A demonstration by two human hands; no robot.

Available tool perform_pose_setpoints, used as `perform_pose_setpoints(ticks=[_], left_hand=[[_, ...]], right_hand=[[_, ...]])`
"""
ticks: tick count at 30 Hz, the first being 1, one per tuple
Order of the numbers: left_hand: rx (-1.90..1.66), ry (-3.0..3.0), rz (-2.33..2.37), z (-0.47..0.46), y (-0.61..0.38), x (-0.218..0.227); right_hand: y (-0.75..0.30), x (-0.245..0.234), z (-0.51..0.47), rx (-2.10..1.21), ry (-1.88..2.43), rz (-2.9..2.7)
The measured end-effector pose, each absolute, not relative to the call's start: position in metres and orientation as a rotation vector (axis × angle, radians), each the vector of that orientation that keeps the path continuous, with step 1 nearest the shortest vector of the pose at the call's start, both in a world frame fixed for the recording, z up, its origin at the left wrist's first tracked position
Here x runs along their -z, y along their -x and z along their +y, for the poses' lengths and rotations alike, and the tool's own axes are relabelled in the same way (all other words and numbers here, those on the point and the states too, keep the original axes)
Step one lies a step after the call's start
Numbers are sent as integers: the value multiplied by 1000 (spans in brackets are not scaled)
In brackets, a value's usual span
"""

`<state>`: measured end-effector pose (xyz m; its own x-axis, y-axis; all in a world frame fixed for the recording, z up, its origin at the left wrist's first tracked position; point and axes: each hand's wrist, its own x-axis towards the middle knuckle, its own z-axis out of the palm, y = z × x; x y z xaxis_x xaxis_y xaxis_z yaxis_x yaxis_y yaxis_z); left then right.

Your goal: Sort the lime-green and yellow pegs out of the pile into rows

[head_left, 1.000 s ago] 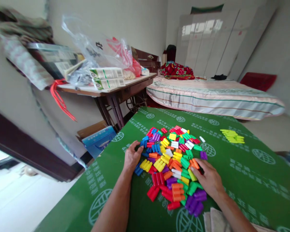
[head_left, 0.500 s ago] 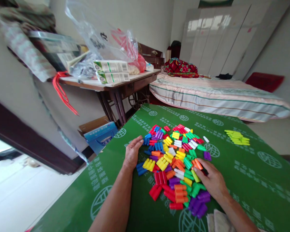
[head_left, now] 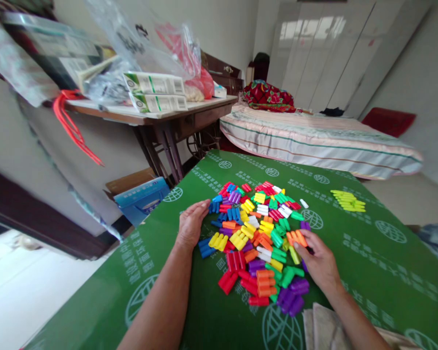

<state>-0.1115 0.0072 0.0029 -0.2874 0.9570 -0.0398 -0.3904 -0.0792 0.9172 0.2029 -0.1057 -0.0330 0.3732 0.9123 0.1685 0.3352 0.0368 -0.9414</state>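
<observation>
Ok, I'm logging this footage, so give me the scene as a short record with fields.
Surface: green printed table
Pile: plastic pieces in mixed colours
Left hand: at the pile's left edge, beside blue pieces
Right hand: holding an orange piece at the pile's right side
Set apart: yellow-green pieces, to the right
Background: striped bed

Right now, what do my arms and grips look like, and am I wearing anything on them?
Your left grip and right grip are ungloved human hands. Both visible forearms are bare: no sleeves, watch, bracelet, cables or printed markings show. Your upper arms are out of view.
</observation>
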Motion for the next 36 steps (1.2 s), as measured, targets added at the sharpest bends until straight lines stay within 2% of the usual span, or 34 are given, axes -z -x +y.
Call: perform_pose_setpoints(ticks=[24,36], left_hand=[[-1556,-826,1124,5,109,-5],[-1574,-1051,1288,-3,100,-14]], right_hand=[[-199,11,-99,-848,1339,-933],[-137,-24,-79,-1034,1129,-960]])
